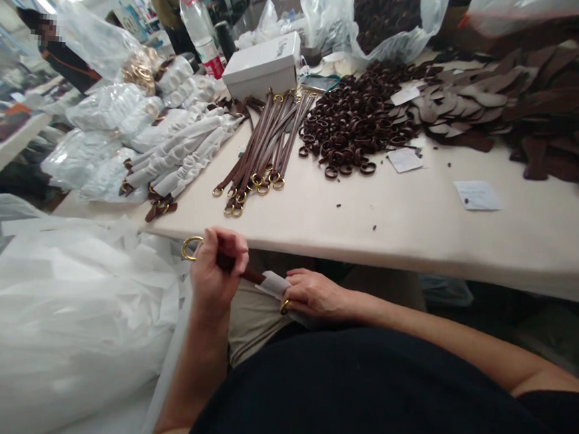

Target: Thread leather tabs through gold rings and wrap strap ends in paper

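Note:
A brown leather strap spans the gap between my hands, just in front of the table's near edge. My left hand is closed around one end, where a gold ring sticks out to the left. White wrapping covers the strap near my right hand, whose fingers are wrapped round it. Another gold ring shows under the right fingers. Beyond my hands, a bundle of brown straps with gold rings lies on the table.
Wrapped straps and plastic bags lie at the left. Brown loops and leather pieces are piled at the back. A white box and bottle stand behind. White sheets fill the lower left. People are in the background.

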Demonstrator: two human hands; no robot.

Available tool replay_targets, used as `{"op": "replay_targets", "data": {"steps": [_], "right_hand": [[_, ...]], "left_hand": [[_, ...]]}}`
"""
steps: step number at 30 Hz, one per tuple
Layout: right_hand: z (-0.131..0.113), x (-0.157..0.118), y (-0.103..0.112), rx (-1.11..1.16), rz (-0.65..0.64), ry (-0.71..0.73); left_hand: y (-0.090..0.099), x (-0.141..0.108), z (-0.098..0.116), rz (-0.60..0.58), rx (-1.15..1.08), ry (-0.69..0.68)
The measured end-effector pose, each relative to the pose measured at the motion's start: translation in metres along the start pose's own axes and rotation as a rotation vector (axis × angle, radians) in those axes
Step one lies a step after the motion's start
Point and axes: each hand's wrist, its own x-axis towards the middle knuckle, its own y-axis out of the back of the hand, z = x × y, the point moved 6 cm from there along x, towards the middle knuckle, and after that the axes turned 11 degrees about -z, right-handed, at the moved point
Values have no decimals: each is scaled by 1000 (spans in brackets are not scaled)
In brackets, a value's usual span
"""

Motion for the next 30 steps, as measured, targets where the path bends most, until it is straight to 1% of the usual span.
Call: {"op": "replay_targets", "data": {"steps": [2, 5, 8, 11, 13, 17, 20, 23, 25, 26, 28, 30], "right_hand": [[1, -7, 1, -4, 48, -10], [-1, -12, 21, -59, 231, -27], [-2, -15, 45, -78, 414, -86], [-3, -17, 59, -68, 521, -156], [-7, -19, 63, -69, 544, -169], [-5, -21, 64, 49, 554, -219], [4, -21, 67, 213, 550, -258], [18, -20, 73, 432, 566, -315], [26, -20, 77, 571, 595, -354], [29, -21, 78, 631, 618, -366], [33, -23, 78, 748, 640, -398], [34, -23, 70, 869, 591, -420]], "left_hand": [[4, -9, -10, -6, 124, 33], [4, -25, -37, -24, 237, 152], [-2, -35, -57, 13, 191, 215], [-6, -40, -64, 49, 140, 234], [-9, -41, -69, 18, 150, 276], [-23, -45, -79, -128, 217, 356], [-34, -47, -83, -173, 249, 392], [-43, -50, -89, -218, 272, 483], [-47, -52, -93, -249, 242, 536], [-47, -53, -93, -249, 217, 546], [-44, -52, -94, -207, 176, 538], [-38, -49, -94, -135, 158, 504]]}}
